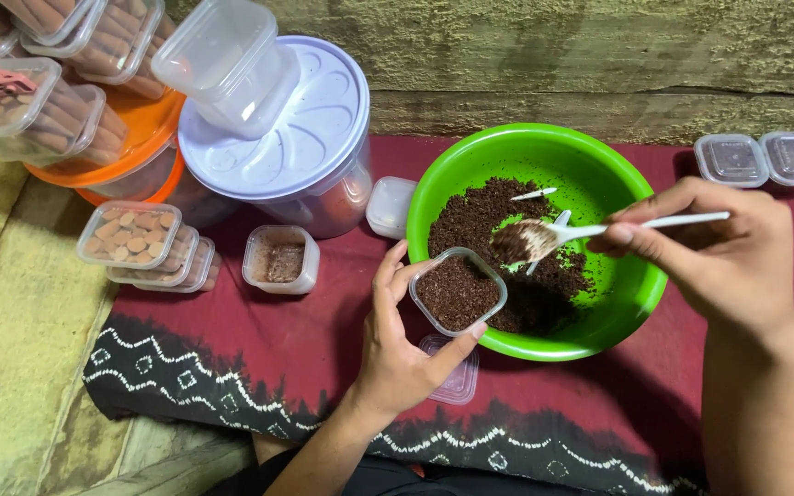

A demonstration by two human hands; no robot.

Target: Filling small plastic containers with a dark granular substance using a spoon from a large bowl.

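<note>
A: How far are we? The bowl (636,285) holds plenty of dark crumbs.

B: The tub (459,292) in our left hand (402,354), clamped over the bowl's rim, looks nearly full. Our right hand (728,253) pinches a loaded spoon (590,230) above it; 1 tub (281,260) sits filled.

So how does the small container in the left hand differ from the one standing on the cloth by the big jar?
The held container, gripped by the left hand over the green bowl, is heaped with dark crumbs. The standing container rests untouched on the cloth, only partly filled. Both are small, clear, square and lidless.
</note>
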